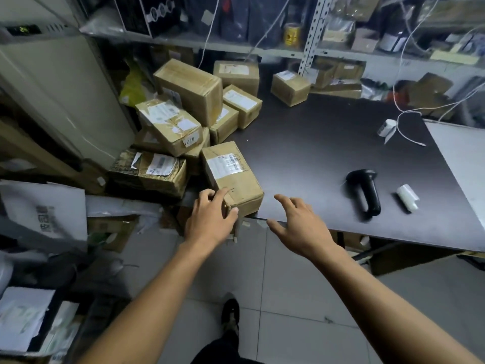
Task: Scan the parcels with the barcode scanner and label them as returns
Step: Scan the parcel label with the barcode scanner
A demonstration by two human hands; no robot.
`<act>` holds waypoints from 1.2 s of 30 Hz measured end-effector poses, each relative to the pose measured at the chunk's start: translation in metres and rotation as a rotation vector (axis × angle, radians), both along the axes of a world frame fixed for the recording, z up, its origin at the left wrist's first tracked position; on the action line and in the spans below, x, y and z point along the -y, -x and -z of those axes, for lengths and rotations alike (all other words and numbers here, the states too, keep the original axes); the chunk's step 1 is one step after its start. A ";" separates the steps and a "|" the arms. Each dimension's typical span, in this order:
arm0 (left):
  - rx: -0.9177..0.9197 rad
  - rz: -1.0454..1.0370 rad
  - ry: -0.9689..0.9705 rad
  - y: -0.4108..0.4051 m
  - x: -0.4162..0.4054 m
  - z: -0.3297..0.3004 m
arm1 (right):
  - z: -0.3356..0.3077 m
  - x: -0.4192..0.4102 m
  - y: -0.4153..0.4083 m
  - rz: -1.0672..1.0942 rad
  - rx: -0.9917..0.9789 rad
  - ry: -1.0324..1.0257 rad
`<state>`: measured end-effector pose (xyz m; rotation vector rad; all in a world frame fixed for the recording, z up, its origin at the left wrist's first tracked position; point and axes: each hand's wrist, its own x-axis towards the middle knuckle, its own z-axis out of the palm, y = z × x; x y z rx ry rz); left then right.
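Parcel first: the nearest cardboard box sits at the near left corner of the dark worktop, its long axis running away from us and a little leftward, the white shipping label with its barcode facing up toward the far end. Our left hand has its grip curled round the box's near corner, thumb on the front face, fingers over the top edge. Our right hand hovers just right of the box above the worktop's edge, fingers spread, its grip slack and holding nothing. Barcode scanner lies on its side well off to the right, handle pointing toward us, with a small white roll just beyond it. We judge the right hand much the nearer to the scanner, so it should fetch it while the left steadies the box. More parcels are heaped behind and to the left.
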<state>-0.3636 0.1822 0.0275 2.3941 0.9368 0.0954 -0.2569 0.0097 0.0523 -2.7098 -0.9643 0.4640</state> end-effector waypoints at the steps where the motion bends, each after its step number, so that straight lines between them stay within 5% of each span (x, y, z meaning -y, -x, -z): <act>1: 0.008 -0.012 0.035 -0.008 -0.007 0.006 | 0.003 -0.009 -0.007 -0.001 -0.029 -0.001; 15: 0.081 -0.052 0.397 -0.068 -0.043 0.055 | 0.056 -0.079 -0.073 0.072 -0.371 -0.170; 31: -0.062 0.227 0.455 -0.231 0.075 0.045 | 0.071 0.066 -0.190 0.334 -0.345 -0.261; 36: -0.031 0.103 0.417 -0.281 0.104 0.043 | 0.075 0.087 -0.220 0.366 -0.373 -0.284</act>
